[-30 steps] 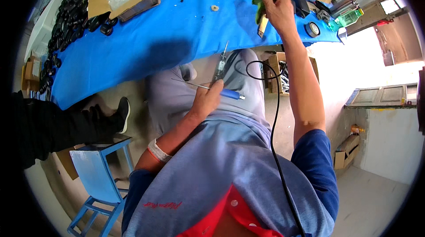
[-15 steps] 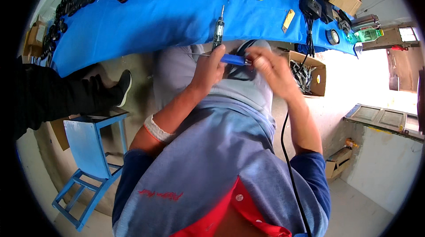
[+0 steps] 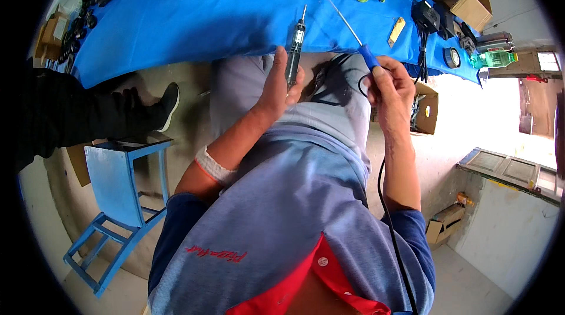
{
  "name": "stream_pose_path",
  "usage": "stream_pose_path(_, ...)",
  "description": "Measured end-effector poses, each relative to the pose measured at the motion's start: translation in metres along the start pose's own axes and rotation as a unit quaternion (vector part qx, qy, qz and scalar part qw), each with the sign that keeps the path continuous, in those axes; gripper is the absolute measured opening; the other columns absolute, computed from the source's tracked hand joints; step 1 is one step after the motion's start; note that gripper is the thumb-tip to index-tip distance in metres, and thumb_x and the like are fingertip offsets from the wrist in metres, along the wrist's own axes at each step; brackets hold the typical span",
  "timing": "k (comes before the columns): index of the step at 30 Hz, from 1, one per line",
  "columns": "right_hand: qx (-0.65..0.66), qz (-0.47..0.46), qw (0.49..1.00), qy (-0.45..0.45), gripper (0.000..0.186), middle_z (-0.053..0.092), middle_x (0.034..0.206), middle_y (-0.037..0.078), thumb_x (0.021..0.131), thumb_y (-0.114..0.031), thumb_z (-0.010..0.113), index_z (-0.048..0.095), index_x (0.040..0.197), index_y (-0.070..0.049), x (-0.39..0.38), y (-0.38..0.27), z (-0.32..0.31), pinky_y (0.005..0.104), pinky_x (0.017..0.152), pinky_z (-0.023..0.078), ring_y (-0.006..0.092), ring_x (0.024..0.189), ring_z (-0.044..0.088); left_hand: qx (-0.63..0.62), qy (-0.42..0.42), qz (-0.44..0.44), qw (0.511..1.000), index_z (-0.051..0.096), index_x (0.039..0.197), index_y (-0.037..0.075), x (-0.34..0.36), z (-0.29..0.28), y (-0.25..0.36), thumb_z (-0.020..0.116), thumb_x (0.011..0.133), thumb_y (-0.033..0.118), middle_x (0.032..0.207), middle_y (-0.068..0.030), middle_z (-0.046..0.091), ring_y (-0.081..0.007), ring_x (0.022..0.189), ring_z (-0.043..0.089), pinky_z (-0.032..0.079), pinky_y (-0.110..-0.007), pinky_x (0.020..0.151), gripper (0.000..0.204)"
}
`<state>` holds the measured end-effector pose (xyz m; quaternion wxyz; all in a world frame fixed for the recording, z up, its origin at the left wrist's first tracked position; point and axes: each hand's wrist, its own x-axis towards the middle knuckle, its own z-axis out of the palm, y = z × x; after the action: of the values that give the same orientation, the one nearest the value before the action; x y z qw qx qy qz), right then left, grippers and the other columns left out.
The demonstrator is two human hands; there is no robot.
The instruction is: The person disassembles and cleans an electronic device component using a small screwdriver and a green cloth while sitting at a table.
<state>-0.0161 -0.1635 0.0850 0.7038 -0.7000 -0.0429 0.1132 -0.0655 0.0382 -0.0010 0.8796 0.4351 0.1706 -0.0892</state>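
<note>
Seated at the blue surface (image 3: 194, 15), left hand (image 3: 276, 82) closed around a slim tester pen (image 3: 294, 47), tip up over the surface edge. Right hand (image 3: 391, 82) closed on a blue-handled screwdriver (image 3: 353, 35), shaft slanting up-left, black cord (image 3: 385, 197) trailing down by the right forearm. Looks like tool work on the pen is about to start; next move needs the screwdriver tip brought to the pen. Versus 0.5 s ago: hands were together at the lap, now apart, screwdriver raised.
</note>
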Motion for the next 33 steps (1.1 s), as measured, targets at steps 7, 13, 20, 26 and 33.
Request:
stream_pose_path(7, -0.179, -0.101, 0.978, 0.047, 0.026, 0.062, 0.082, 0.002, 0.084, -0.019, 0.069, 0.065, 0.101, 0.001, -0.025, 0.007, -0.008, 0.0197, 0.066, 0.041, 0.0063, 0.072, 0.051, 0.000, 0.073, -0.005, 0.997, 0.043, 0.066, 0.011, 0.014, -0.012, -0.011, 0.027, 0.090, 0.066, 0.046, 0.0037, 0.031, -0.0072, 0.038, 0.026, 0.021, -0.023, 0.037, 0.062)
stream_pose_path(13, -0.229, -0.146, 0.961, 0.042, 0.023, 0.065, 0.084, 0.005, 0.081, -0.014, 0.071, 0.066, 0.097, 0.002, -0.039, -0.004, 0.002, 0.0212, 0.067, 0.044, 0.0078, 0.074, 0.054, -0.008, 0.082, 0.002, 0.997, 0.044, 0.068, 0.011, 0.022, -0.013, -0.011, 0.033, 0.091, 0.061, 0.047, 0.0044, 0.031, -0.0064, 0.038, 0.025, 0.020, -0.023, 0.036, 0.057)
stream_pose_path(20, -0.244, -0.141, 0.959, 0.036, 0.020, 0.064, 0.075, 0.004, 0.081, -0.012, 0.070, 0.067, 0.095, 0.002, -0.036, -0.001, 0.014, 0.0211, 0.059, 0.044, 0.0076, 0.066, 0.055, 0.041, 0.123, -0.004, 0.991, 0.044, 0.068, 0.011, 0.021, -0.013, -0.007, 0.035, 0.092, 0.060, 0.048, 0.0044, 0.032, -0.0057, 0.038, 0.027, 0.020, -0.022, 0.037, 0.056)
stream_pose_path(26, -0.247, -0.147, 0.957, 0.038, 0.020, 0.062, 0.073, 0.004, 0.081, -0.012, 0.070, 0.067, 0.094, 0.003, -0.033, 0.004, 0.016, 0.0213, 0.057, 0.043, 0.0071, 0.064, 0.053, 0.074, 0.136, 0.024, 0.988, 0.044, 0.066, 0.011, 0.021, -0.014, -0.010, 0.035, 0.091, 0.062, 0.047, 0.0043, 0.032, -0.0055, 0.038, 0.027, 0.020, -0.022, 0.036, 0.058)
stream_pose_path(33, -0.242, -0.149, 0.958, 0.035, 0.018, 0.060, 0.069, 0.002, 0.082, -0.012, 0.068, 0.067, 0.094, 0.003, -0.031, 0.001, 0.020, 0.0206, 0.056, 0.041, 0.0062, 0.063, 0.051, 0.106, 0.147, 0.053, 0.982, 0.044, 0.064, 0.010, 0.024, -0.013, -0.012, 0.037, 0.090, 0.062, 0.048, 0.0037, 0.035, -0.0053, 0.039, 0.029, 0.021, -0.022, 0.036, 0.058)
